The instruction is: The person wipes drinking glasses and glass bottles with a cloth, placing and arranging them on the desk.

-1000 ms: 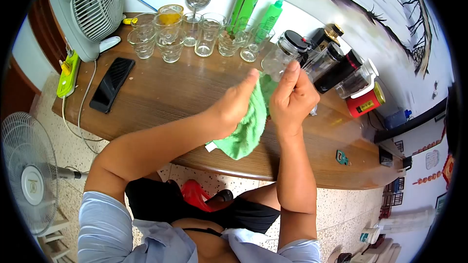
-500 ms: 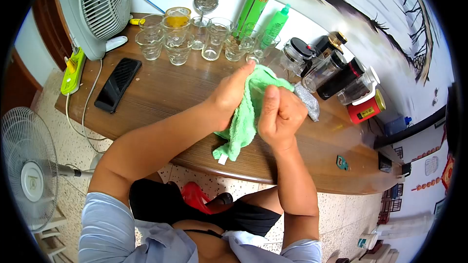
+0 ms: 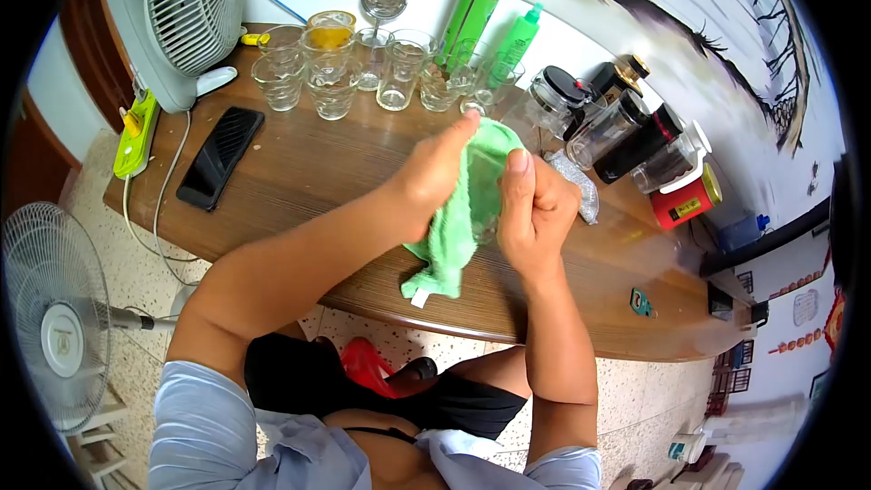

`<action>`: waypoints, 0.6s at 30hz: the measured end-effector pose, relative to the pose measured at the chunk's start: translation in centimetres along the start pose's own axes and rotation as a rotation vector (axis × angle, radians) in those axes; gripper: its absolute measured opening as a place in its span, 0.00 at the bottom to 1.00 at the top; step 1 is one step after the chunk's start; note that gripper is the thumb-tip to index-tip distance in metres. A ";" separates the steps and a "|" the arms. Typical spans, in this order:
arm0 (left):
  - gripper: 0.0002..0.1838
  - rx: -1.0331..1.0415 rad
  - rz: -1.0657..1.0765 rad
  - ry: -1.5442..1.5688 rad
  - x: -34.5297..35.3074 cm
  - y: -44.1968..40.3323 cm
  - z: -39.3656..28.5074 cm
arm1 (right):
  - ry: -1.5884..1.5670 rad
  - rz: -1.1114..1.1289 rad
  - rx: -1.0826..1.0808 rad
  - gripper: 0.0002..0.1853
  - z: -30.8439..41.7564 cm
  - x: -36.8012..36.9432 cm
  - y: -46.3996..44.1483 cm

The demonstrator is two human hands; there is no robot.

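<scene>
A fluffy green towel (image 3: 452,240) with a small white tag hangs over the front part of the wooden table, gathered between my two hands. My left hand (image 3: 437,168) is closed on its left side, with the thumb pointing up toward the glasses. On the right side, my right hand (image 3: 537,209) makes a fist at the towel's edge, thumb raised. A clear, see-through surface (image 3: 487,189) shows between the towel and my right hand; it looks like a drinking glass, mostly hidden. Just beyond my hands stand several clear glasses (image 3: 395,82).
A black phone (image 3: 220,159) and a yellow-green power strip (image 3: 136,134) lie at left beside a desk fan (image 3: 186,9). Green bottles, a glass teapot (image 3: 555,100), flasks and a red tin (image 3: 685,204) line the back right. A silvery packet (image 3: 578,189) rests beyond my right hand.
My right hand has shifted slightly right and turned, away from my left hand. The towel opens wider between them, and more of the clear surface shows.
</scene>
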State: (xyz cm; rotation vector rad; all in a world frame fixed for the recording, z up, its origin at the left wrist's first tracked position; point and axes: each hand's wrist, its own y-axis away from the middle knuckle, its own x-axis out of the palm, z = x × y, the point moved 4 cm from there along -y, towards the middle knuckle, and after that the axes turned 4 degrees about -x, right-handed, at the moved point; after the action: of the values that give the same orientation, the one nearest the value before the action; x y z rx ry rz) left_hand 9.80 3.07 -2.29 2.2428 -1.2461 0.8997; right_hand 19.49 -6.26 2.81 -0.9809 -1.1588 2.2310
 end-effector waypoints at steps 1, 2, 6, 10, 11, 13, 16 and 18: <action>0.28 -0.040 0.048 0.087 -0.4 -0.6 -0.1 | -0.049 0.032 0.008 0.28 0.8 -0.2 -0.2; 0.28 -0.080 0.096 0.175 -0.7 -1.1 -0.1 | -0.130 0.008 -0.065 0.28 0.9 -0.1 -0.3; 0.27 -0.180 0.230 0.262 -0.8 -0.9 0.3 | -0.173 -0.039 -0.252 0.28 0.2 -0.4 -1.0; 0.28 -0.235 0.194 0.211 0.6 -0.1 1.4 | 0.038 -0.148 -0.221 0.27 -0.7 -1.4 -1.2; 0.29 -0.222 0.214 0.133 0.6 0.2 1.5 | 0.126 -0.180 -0.184 0.27 -0.8 -1.8 -1.3; 0.31 -0.142 0.176 -0.043 1.5 1.2 1.3 | 0.264 -0.213 -0.059 0.24 -1.0 -1.9 -1.4; 0.32 0.439 -0.081 -0.616 1.7 0.4 0.9 | 0.469 -0.127 -0.095 0.23 -0.7 -0.8 -1.0; 0.32 0.432 -0.090 -0.619 1.2 0.4 0.7 | 0.507 -0.033 -0.103 0.22 0.0 0.9 -0.3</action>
State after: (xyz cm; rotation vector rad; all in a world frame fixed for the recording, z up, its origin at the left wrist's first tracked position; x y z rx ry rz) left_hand 10.14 1.71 -1.92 3.0507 -1.2593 0.4767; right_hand 18.91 -5.57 2.74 -1.4494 -1.0465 1.7565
